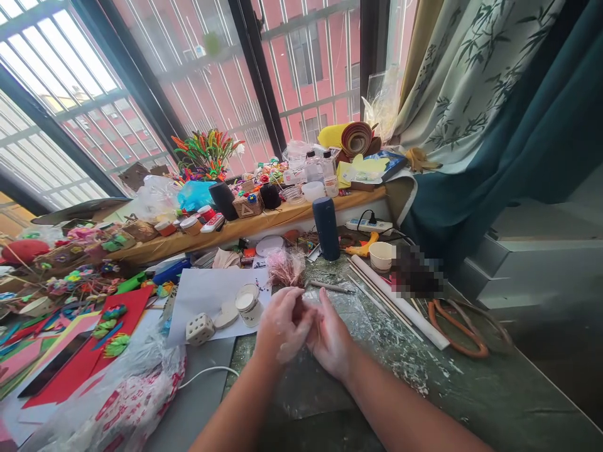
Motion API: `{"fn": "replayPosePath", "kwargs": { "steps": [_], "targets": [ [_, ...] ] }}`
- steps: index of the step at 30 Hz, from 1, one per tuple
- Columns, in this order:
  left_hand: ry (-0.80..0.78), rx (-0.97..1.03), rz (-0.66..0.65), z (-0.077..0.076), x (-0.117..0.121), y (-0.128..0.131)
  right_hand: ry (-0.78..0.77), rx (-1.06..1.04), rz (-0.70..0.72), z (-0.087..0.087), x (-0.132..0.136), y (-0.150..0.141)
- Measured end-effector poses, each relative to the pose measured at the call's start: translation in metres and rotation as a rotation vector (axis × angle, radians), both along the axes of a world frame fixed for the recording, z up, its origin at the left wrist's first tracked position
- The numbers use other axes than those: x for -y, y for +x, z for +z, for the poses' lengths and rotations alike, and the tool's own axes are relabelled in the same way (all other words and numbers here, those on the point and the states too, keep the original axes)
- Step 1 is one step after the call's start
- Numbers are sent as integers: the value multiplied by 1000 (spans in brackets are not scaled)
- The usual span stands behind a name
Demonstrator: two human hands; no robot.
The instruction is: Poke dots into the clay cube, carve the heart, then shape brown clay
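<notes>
White-filled jar point(249, 307) stands on white paper point(198, 292), just beside the left grip point(285, 326). Curled, that grip meets the right grip point(333, 344) above the surface point(509, 402); whether either pinches something, I cannot tell.

The scene is viewed from the person's head, with the camera faced forward and pitched down across the table point(522, 392). The left hand point(285, 326) and right hand point(333, 344) are seen close up, off centre toward six o'clock. The window point(257, 69) is taken in farther away, aslant, at eleven o'clock; the curtain point(452, 94) is caught at two.
</notes>
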State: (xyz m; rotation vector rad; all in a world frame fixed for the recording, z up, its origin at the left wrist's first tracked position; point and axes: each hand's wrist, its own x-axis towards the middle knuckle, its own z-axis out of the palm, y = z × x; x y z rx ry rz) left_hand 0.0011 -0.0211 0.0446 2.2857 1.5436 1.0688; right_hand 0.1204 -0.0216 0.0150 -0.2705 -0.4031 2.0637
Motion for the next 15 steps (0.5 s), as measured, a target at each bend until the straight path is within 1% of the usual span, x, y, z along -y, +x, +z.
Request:
{"fn": "replayPosePath", "kwargs": {
  "steps": [1,3,5,7,9,10,12,14,15],
  "targets": [
    [2,44,9,-3,-5,-6,-1,29,38,-1,-1,0],
    [-63,187,39,-9,-12,-16,-73,159,61,-5,-4,1],
    [-161,449,101,-11,-13,-20,-173,265,7,-10,-9,1],
    [-227,743,170,-8,-10,-17,-233,263,-90,-12,-13,1],
    [-224,954,195,-1,-7,-11,-258,195,-125,-11,-14,1],
    [-205,1011,187,3,-6,-8,-276,167,-114,-9,-14,1],
    [-185,1047,156,10,-6,-2,-313,116,-63,-6,-11,1],
    [-173,988,111,13,-5,1,-321,48,-19,-4,-8,1],
    [-183,908,63,13,-4,1,-303,1,2,-4,-7,1]
  ]
}}
